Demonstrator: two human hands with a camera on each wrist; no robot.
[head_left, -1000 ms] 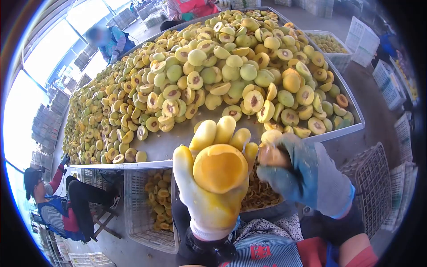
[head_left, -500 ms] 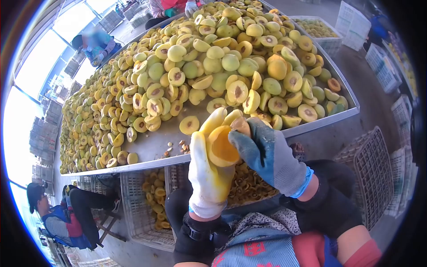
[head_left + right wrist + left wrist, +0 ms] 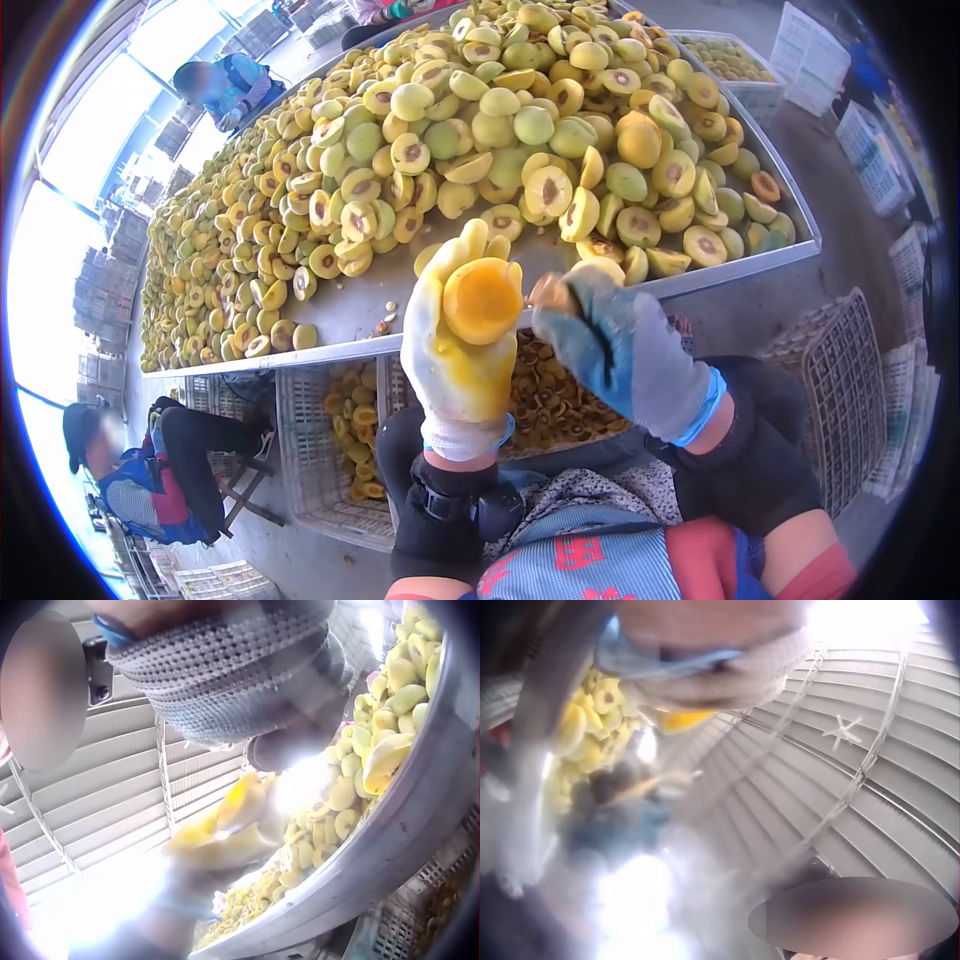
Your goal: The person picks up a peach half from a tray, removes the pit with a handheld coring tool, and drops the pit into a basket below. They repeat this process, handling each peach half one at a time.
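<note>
In the head view my left hand [image 3: 455,350], in a yellow-stained white glove, holds a yellow peach half [image 3: 482,301] against its fingers. The half's rounded cut face is turned up toward the camera. Just right of it is my right hand [image 3: 620,345], in a grey glove with blue coating. Its thumb and fingers pinch a small brown piece [image 3: 550,293]; I cannot tell what it is. A narrow gap separates this piece from the peach half. Behind both hands, halved peaches [image 3: 410,155] are heaped on a metal table [image 3: 350,310], many with brown centres.
Below the table edge, a white crate [image 3: 315,450] holds peach halves, and darker scraps [image 3: 560,400] lie in a container beside it. A tilted crate [image 3: 830,390] stands at right. One person [image 3: 150,480] sits at left; another [image 3: 225,90] works across the table. Small bits [image 3: 383,325] lie near the edge.
Half a second ago the brown piece in my right hand was at the peach half's rim; now the hands have parted slightly. The half has turned its face more toward the camera.
</note>
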